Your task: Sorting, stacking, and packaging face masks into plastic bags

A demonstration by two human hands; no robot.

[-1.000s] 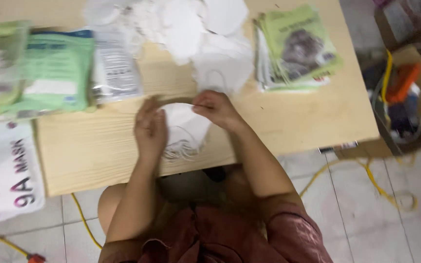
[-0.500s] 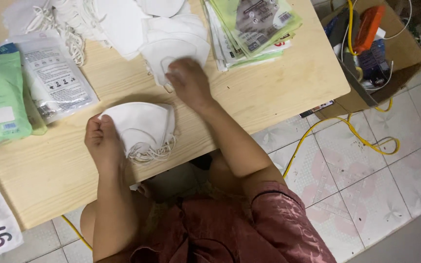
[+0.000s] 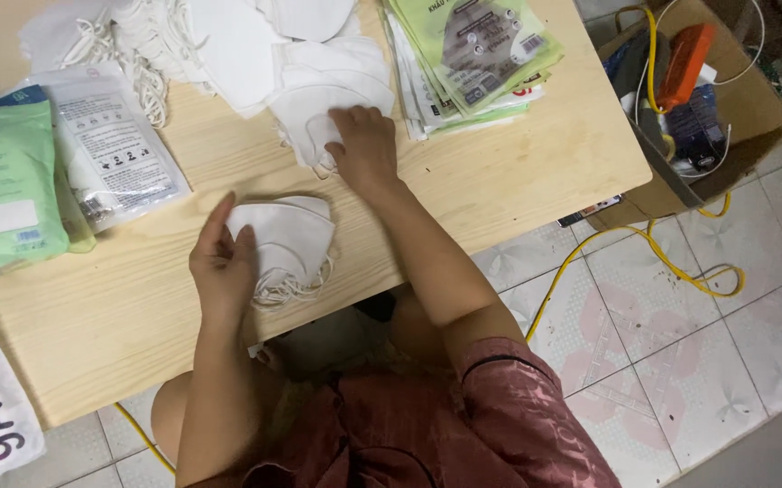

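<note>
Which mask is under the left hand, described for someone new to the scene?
On the wooden table, look near its front edge. The folded white mask lies there alone under the left hand, its ear loops trailing toward the edge, apart from the mask pile farther back.

Soft even indoor light, faint shadows under the hands, slight motion blur, corners dimmer

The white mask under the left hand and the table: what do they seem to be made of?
White mask: apparently soft matte non-woven fabric; it lies folded flat, thin elastic loops bunched at its edge. Table: pale wood or wood-look laminate; grain lines show, with a smooth, slightly shiny surface.
</note>
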